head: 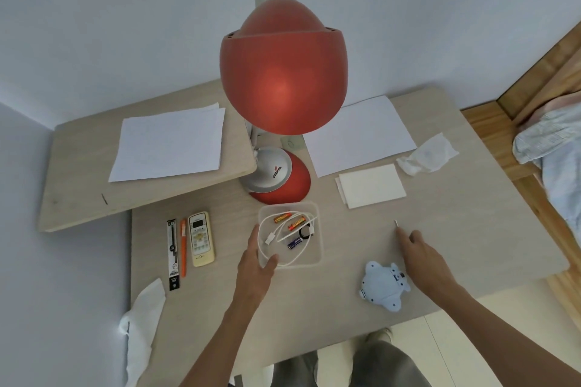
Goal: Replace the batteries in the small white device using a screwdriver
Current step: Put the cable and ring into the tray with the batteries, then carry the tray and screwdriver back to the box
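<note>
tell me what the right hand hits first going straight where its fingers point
Likely the small metal piece on the table just ahead of the right hand's fingers, if it stays low.

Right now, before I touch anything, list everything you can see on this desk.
lamp: one, red, centre back
paper stacks: two, white, either side of lamp
tissues: three, white, two right, one near-left edge
remote: one, cream, left of tub
pen pack: one, black, far left
slim stick: one, orange, beside pack
tub: one, clear, centre
batteries: three, two orange, one blue, in tub
cable: one, white, in tub
device: one, pale blue, near right
thin piece: one, grey, by right fingertips
left hand: holds tub's corner
right hand: beside device
</note>
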`<state>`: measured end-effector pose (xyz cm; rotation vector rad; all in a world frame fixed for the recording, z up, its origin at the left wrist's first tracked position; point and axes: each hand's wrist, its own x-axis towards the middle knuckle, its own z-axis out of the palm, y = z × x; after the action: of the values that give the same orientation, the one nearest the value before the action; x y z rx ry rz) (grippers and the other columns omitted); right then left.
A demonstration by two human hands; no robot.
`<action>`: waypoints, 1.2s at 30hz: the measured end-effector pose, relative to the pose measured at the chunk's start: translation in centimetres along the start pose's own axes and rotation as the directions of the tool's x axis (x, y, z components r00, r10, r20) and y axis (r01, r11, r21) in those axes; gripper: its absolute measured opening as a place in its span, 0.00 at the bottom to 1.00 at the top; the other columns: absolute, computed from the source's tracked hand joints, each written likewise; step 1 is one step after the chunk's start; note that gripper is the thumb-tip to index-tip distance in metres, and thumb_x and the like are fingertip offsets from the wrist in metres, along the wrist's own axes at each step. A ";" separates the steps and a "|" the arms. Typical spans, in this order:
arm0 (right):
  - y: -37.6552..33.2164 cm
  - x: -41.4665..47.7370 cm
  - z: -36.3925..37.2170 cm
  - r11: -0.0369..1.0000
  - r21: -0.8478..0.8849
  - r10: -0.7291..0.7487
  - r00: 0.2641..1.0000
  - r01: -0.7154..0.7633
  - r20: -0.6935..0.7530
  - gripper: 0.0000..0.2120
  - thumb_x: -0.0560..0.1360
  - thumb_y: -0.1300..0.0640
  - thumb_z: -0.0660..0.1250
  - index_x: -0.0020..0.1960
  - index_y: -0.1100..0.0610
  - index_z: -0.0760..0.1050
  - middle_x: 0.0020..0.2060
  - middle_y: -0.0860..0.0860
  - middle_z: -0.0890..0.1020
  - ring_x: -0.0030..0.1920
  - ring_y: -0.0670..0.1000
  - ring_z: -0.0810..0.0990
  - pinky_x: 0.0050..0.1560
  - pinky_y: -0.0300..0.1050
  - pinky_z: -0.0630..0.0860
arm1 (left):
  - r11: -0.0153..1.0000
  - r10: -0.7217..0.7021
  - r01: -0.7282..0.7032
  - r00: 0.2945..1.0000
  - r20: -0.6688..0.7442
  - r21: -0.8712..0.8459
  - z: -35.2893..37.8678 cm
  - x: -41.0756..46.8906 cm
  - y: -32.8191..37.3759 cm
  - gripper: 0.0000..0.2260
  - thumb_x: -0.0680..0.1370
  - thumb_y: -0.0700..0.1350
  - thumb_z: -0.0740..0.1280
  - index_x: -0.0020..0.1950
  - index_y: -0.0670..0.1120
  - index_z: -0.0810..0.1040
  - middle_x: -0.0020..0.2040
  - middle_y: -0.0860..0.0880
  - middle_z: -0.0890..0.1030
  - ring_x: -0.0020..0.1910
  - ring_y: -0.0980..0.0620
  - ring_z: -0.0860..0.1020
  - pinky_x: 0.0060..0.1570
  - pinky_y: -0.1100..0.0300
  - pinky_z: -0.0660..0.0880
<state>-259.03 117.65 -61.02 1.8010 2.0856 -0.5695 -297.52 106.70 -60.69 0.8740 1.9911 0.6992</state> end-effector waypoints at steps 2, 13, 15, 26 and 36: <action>0.0 0.1 0.1 1.000 0.019 0.002 1.000 -0.002 -0.011 0.35 0.76 0.65 0.62 0.80 0.54 0.55 0.47 0.51 0.64 0.32 0.49 0.68 0.32 0.45 0.69 | 0.999 -0.010 0.010 1.000 0.006 -0.036 0.0 0.1 0.3 0.41 0.81 0.44 0.75 0.82 0.72 0.55 0.74 0.53 0.74 0.62 0.44 0.82 0.53 0.42 0.86; 1.0 0.4 -0.5 0.965 0.258 0.075 0.994 -0.053 -0.077 0.31 0.78 0.68 0.58 0.78 0.47 0.64 0.43 0.50 0.70 0.35 0.56 0.76 0.40 0.58 0.81 | 0.991 -0.135 0.135 0.990 -0.034 -0.004 1.8 1.8 1.7 0.48 0.78 0.28 0.66 0.80 0.74 0.58 0.62 0.48 0.77 0.53 0.48 0.80 0.47 0.44 0.87; 1.0 0.1 -1.0 0.954 0.295 0.080 0.991 -0.044 -0.110 0.31 0.78 0.67 0.59 0.78 0.47 0.64 0.43 0.49 0.70 0.35 0.55 0.76 0.40 0.58 0.81 | 0.990 -0.136 0.135 0.990 -0.022 -0.037 1.8 2.0 1.7 0.47 0.76 0.26 0.67 0.80 0.72 0.61 0.63 0.48 0.77 0.56 0.45 0.80 0.47 0.41 0.87; 0.5 -1.9 -3.4 0.904 0.426 0.125 0.974 -0.033 -0.191 0.28 0.80 0.63 0.64 0.78 0.48 0.66 0.46 0.51 0.74 0.42 0.57 0.79 0.45 0.57 0.80 | 0.962 -0.199 0.197 0.980 0.010 -0.188 0.7 1.6 3.7 0.43 0.77 0.24 0.67 0.81 0.63 0.67 0.72 0.47 0.73 0.63 0.41 0.76 0.43 0.44 0.88; -1.8 -3.6 -5.4 0.870 0.493 0.131 0.966 -0.004 -0.222 0.24 0.80 0.63 0.65 0.73 0.48 0.70 0.45 0.51 0.76 0.43 0.55 0.80 0.45 0.55 0.80 | 0.936 -0.148 0.167 0.985 0.083 -0.310 -1.0 0.1 5.5 0.45 0.74 0.26 0.72 0.79 0.67 0.67 0.76 0.53 0.72 0.69 0.41 0.76 0.44 0.43 0.88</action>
<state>-260.19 117.03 -54.46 2.3217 2.1606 -0.9695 -296.65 109.89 -56.23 0.5300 1.8079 0.8604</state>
